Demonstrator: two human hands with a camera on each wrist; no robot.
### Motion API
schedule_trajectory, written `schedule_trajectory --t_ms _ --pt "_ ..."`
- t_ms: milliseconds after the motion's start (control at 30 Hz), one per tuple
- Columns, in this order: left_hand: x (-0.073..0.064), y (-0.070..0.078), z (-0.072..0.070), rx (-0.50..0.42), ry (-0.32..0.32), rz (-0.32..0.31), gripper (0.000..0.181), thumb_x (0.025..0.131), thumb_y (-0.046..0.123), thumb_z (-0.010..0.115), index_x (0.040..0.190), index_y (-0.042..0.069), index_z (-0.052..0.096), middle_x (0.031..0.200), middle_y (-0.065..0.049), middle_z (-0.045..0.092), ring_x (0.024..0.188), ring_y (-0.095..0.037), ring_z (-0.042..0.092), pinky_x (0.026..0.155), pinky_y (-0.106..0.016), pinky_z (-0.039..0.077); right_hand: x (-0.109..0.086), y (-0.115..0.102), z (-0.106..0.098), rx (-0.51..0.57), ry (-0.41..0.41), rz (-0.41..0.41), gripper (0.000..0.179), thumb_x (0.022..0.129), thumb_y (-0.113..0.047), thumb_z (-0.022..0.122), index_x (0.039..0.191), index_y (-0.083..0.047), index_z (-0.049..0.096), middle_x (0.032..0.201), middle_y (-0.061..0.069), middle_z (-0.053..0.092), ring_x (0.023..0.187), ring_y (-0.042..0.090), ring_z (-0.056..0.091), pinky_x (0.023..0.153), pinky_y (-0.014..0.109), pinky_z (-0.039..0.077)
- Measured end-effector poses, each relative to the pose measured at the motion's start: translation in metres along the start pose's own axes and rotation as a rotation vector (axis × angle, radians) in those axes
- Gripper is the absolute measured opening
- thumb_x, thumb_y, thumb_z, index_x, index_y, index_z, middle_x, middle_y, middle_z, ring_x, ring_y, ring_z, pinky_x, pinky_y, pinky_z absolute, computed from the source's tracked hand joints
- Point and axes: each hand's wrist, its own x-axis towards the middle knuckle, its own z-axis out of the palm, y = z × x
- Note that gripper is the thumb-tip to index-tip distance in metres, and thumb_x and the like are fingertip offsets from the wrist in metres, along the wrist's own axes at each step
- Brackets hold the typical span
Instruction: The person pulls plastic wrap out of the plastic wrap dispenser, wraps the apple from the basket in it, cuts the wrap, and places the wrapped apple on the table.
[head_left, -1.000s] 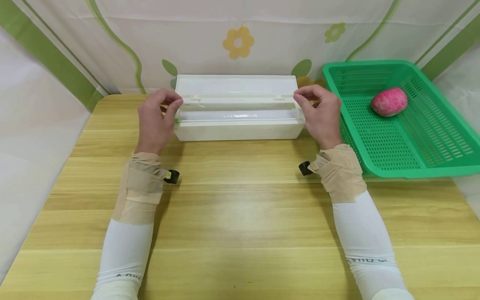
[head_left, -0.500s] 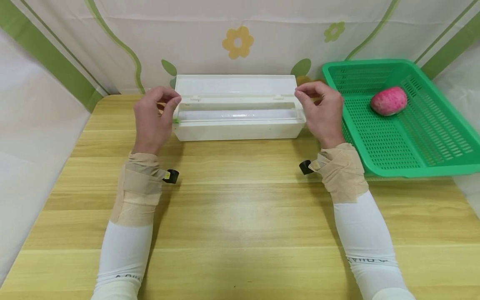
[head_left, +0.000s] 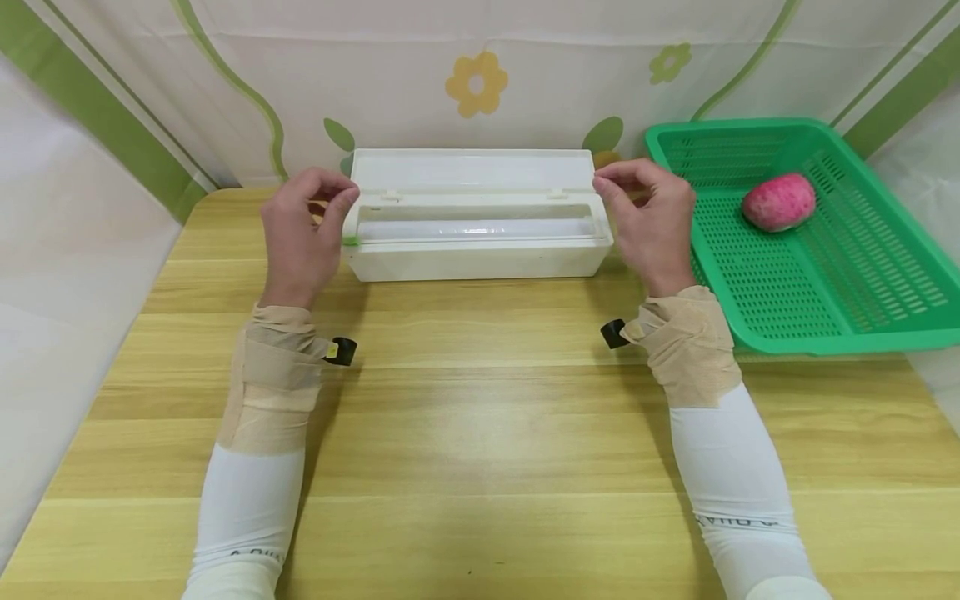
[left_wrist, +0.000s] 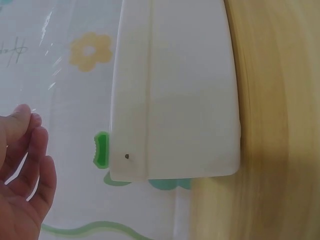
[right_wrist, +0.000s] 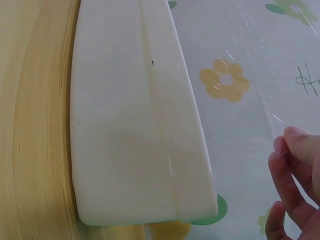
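Observation:
A white cling film dispenser (head_left: pixel 480 262) stands at the back of the table with its lid (head_left: pixel 472 171) up and a roll (head_left: pixel 476 229) inside. My left hand (head_left: pixel 307 233) is beyond its left end, thumb and fingertips pinching a corner of clear cling film (left_wrist: pixel 56 62). On the other side my right hand (head_left: pixel 654 225) pinches the film's other corner, where faint shiny streaks run to the fingertips in the right wrist view. The film stretches between both hands above the dispenser and barely shows in the head view. A green slider (left_wrist: pixel 101 150) sits at the dispenser's left end.
A green plastic basket (head_left: pixel 832 342) stands at the right, close by my right hand, with a pink root vegetable (head_left: pixel 780 202) in it. A flower-patterned curtain (head_left: pixel 405 92) hangs right behind the dispenser. The wooden table (head_left: pixel 480 433) extends in front.
Both hands have risen slightly and drawn apart, the left one to the left and the right one to the right, each keeping its pinch. The dispenser and basket stay put.

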Motion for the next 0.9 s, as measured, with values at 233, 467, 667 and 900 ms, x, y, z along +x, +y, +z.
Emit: schedule_trajectory --t_ms 233,467,667,900 --pt "-0.0007 0.0018 -0.0024 -0.001 0.013 0.022 0.023 0.105 0.016 0.066 0.108 -0.005 0.074 0.105 -0.017 0.076 0.089 -0.001 0.058 0.079 -0.015 0.047 -0.0001 -0.0042 -0.0010 0.007 0.013 0.004 0.015 0.098 -0.014 0.077 0.106 -0.002 0.081 0.099 0.006 0.079 0.080 0.004 0.064 0.072 0.019 0.048" --pt "0.0008 0.0039 -0.0037 -0.011 0.031 0.045 0.022 0.105 0.015 0.067 0.106 -0.006 0.074 0.103 -0.018 0.076 0.086 0.007 0.056 0.079 -0.013 0.048 0.0009 -0.0090 -0.0030 0.037 0.016 0.003 0.016 0.098 -0.014 0.077 0.106 -0.001 0.081 0.095 -0.002 0.078 0.080 0.005 0.064 0.071 0.020 0.048" --pt "0.0009 0.0059 -0.0053 -0.013 0.039 0.039 0.022 0.105 0.015 0.067 0.105 -0.006 0.074 0.103 -0.018 0.076 0.085 0.009 0.055 0.079 -0.013 0.048 0.0019 -0.0080 -0.0033 0.045 0.020 -0.005 0.016 0.097 -0.014 0.078 0.106 -0.001 0.081 0.095 -0.001 0.078 0.080 0.005 0.066 0.071 0.019 0.049" --pt "0.0015 0.0081 -0.0066 -0.022 0.051 0.038 0.023 0.105 0.016 0.067 0.104 -0.006 0.074 0.102 -0.018 0.076 0.085 0.009 0.056 0.080 -0.013 0.048 0.0016 -0.0088 -0.0049 0.058 0.021 -0.026 0.015 0.097 -0.019 0.079 0.105 -0.007 0.082 0.098 0.001 0.079 0.080 0.008 0.066 0.071 0.022 0.048"
